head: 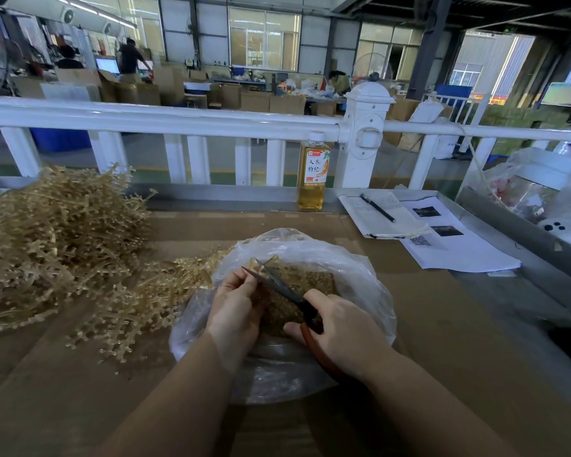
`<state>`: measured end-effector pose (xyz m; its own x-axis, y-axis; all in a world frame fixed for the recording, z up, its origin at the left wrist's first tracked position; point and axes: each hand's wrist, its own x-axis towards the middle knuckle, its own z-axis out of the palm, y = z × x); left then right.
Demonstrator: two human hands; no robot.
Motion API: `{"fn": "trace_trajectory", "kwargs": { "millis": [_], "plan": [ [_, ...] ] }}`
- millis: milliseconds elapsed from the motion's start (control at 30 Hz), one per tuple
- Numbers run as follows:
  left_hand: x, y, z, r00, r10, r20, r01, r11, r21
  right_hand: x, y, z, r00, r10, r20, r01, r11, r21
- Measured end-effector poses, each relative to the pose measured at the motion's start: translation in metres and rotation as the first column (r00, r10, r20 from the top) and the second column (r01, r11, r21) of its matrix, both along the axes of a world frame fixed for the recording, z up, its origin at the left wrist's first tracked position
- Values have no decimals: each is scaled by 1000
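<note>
A translucent amber plastic sprue piece (271,260) sits at the tips of a pair of scissors (277,286), pinched from the near side by the curled fingers of the left hand (236,308), which is the closer hand to it. The right hand (340,328) is wrapped around the reddish handles. The blades, slightly parted, run diagonally away from that hand, up and to the left towards the piece. Both hands work over an open clear plastic bag (353,268) holding small cut pieces (314,278). To the left on the cardboard-covered table (442,324) lies a heap of uncut sprues (53,245). Farther back stand a tea bottle (314,173) and a notebook (379,222) with a pen (377,207)
</note>
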<state>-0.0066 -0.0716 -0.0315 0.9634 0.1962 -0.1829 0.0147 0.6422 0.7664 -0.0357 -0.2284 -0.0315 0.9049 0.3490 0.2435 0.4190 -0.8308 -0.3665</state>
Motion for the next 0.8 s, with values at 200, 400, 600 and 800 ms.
{"fn": "trace_trajectory", "kwargs": {
  "millis": [200,400,600,800],
  "plan": [
    [-1,2,-1,998,-52,20,51,999,11,4,4,-1,1000,-17,9,17,999,-30],
    [-1,2,-3,997,-52,48,54,998,-32,4,4,-2,1000,-18,-2,18,999,-30],
    [-1,1,-3,997,-60,37,60,998,15,3,6,-2,1000,-11,26,11,1000,10],
    [-2,2,-3,997,-73,39,72,997,32,5,8,-4,999,-10,48,9,1000,19]
  ]
}}
